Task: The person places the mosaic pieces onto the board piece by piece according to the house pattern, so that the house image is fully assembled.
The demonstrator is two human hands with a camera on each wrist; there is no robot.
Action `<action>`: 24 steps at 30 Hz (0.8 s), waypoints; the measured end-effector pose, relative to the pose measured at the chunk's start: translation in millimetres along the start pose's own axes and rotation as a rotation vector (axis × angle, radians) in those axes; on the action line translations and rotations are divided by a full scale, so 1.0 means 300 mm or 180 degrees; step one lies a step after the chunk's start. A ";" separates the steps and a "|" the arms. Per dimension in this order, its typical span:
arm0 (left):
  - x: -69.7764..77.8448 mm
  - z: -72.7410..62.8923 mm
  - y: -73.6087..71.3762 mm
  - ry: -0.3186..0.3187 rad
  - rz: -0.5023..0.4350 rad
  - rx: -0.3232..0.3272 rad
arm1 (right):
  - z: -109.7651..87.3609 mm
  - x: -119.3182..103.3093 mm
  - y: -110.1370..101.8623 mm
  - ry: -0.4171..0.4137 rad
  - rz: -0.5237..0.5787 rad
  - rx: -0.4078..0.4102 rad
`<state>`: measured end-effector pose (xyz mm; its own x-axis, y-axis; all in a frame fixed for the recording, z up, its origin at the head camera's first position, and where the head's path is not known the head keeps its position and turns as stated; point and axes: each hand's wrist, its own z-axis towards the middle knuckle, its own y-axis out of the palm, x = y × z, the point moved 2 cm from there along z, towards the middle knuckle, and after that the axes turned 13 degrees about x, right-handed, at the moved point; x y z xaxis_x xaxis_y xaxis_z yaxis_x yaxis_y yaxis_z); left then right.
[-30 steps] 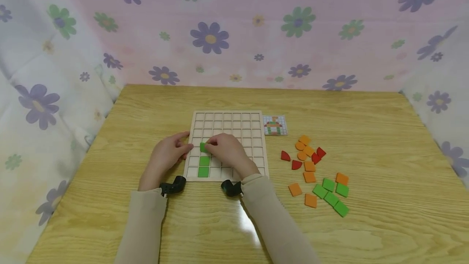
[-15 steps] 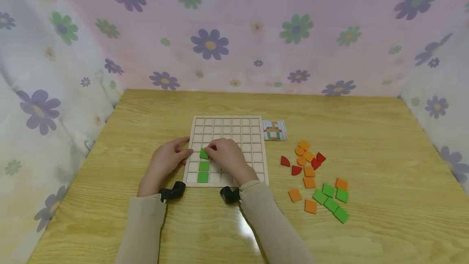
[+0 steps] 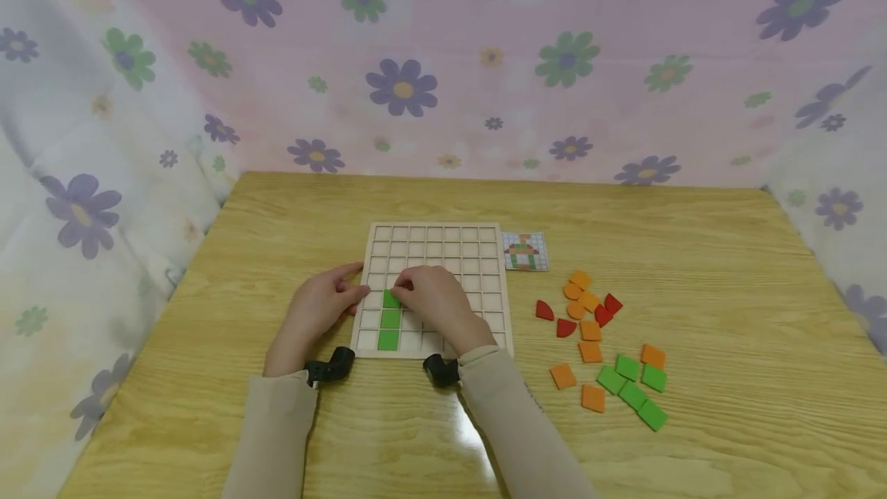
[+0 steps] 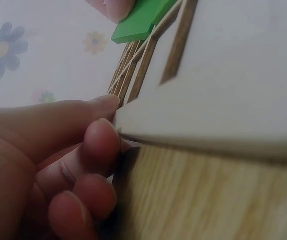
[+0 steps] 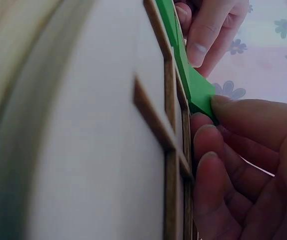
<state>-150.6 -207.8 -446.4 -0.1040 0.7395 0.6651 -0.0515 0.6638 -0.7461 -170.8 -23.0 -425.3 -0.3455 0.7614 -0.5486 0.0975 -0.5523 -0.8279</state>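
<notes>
A pale wooden grid board [image 3: 435, 229] lies on the table, divided into small square cells. My right hand [image 3: 441, 305] pinches a green square tile [image 3: 390, 299] between thumb and fingertips over the board's second column from the left. In the right wrist view that tile [image 5: 202, 92] tilts, its near edge raised off the grid. Directly below it in the same column, two green tiles [image 3: 389, 319] sit flat in their cells. My left hand [image 3: 316, 314] grips the board's left edge, thumb at the top of the frame and curled fingers against its side.
Right of the board's top corner lies a small pattern card [image 3: 525, 252]. Farther right are scattered loose orange pieces [image 3: 590, 352], red quarter-round pieces [image 3: 544, 310] and green tiles [image 3: 632, 396]. A flowered cloth [image 3: 443, 122] rises behind the table [image 3: 693, 276].
The green tile in my right hand has turned from skewed to nearly in line with its cell and sits lower. My left hand keeps its place on the board edge. The head view has shifted slightly.
</notes>
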 end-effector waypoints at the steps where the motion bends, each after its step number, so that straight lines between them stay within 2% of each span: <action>1: 0.001 0.002 0.002 0.0028 0.0005 0.0005 | 0.000 0.001 -0.002 0.0009 0.0005 0.0002; 12: 0.001 0.005 0.004 -0.0021 -0.0042 0.0001 | 0.006 0.005 0.007 -0.0028 -0.0013 -0.0057; 17: -0.006 -0.002 0.005 -0.0026 -0.0053 -0.0013 | -0.004 -0.001 0.009 0.0022 0.0019 -0.0191; 21: -0.007 -0.003 0.000 0.0057 -0.0010 0.0007 | -0.021 -0.002 -0.007 -0.0074 0.0120 -0.0294; 24: -0.003 -0.001 -0.002 0.0045 -0.0034 -0.0002 | -0.035 -0.003 -0.031 -0.0172 0.0199 -0.0362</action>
<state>-150.3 -208.9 -446.7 -0.0894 0.7339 0.6733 -0.0519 0.6717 -0.7390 -161.5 -14.8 -418.4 -0.3850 0.7056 -0.5949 0.2245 -0.5536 -0.8020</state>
